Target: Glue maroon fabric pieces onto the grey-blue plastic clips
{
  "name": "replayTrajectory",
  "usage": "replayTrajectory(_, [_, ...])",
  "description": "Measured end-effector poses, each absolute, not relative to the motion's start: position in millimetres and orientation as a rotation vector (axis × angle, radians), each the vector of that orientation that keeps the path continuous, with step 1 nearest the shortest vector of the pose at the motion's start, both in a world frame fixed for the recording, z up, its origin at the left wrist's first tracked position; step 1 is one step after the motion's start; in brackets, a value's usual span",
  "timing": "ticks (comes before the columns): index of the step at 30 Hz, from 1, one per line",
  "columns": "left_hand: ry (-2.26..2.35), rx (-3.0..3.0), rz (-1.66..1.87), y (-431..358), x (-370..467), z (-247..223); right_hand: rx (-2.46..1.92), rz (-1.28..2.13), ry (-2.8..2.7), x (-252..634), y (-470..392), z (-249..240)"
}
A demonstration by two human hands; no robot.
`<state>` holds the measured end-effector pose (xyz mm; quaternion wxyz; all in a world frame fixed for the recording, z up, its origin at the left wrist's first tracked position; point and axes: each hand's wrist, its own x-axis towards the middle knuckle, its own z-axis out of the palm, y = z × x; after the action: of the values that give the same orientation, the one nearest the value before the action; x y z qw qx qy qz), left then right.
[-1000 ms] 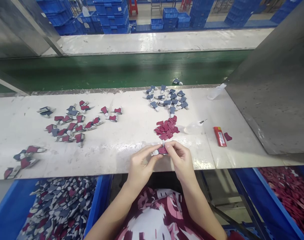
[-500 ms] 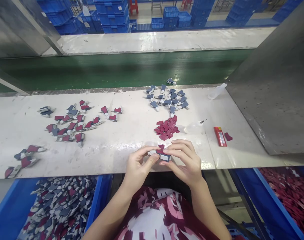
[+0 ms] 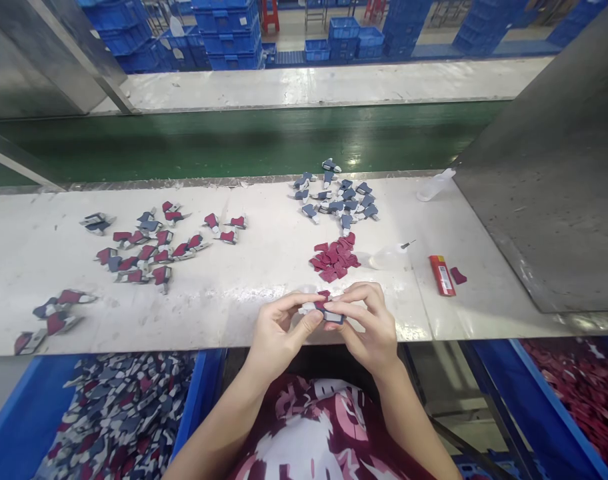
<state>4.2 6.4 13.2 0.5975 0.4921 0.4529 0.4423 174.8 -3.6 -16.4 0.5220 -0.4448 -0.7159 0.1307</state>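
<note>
My left hand (image 3: 279,337) pinches the pale grey end of a small grey and navy plastic part (image 3: 334,317) between thumb and fingers. At its other end, my right hand (image 3: 371,327) is closed on it too, fingertips pressing on the top. A dark red piece (image 3: 323,296) shows on the part's upper side, partly hidden by my fingers. Just beyond my hands lies a heap of loose dark red pieces (image 3: 334,259). Behind that heap are several navy and grey parts (image 3: 337,203) without red on the visible faces.
Parts with red faces (image 3: 147,252) lie scattered at left. A clear bottle with a needle tip (image 3: 387,257), a red box (image 3: 441,275) and a white bottle (image 3: 435,185) are at right. Full blue bins (image 3: 189,400) stand below the table; a green belt (image 3: 264,137) runs behind.
My right fingers have shifted slightly over the part and curled closer. One navy and grey part at the green belt's edge has moved left. The part stays between both hands.
</note>
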Motion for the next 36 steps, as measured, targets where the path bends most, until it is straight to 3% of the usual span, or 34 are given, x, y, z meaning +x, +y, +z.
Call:
replayTrajectory(5, [1.045, 1.031, 1.028, 10, 7, 12, -1.047, 0.221, -1.701, 178, 0, -20])
replayTrajectory(12, [1.141, 0.997, 1.153, 10, 12, 14, -1.083, 0.779, -1.506, 171, 0, -25])
replayTrajectory(22, [1.175, 1.009, 1.243, 16, 15, 1, -1.133, 0.953, -1.309, 156, 3, -22])
replayTrajectory(30, [0.967, 1.147, 1.043, 47, 11, 14, -1.129, 0.602, -1.423, 161, 15, -23])
replayTrajectory(36, [0.597, 1.479, 0.476, 129, 14, 42, -1.089, 0.41, -1.457, 179, 18, -28])
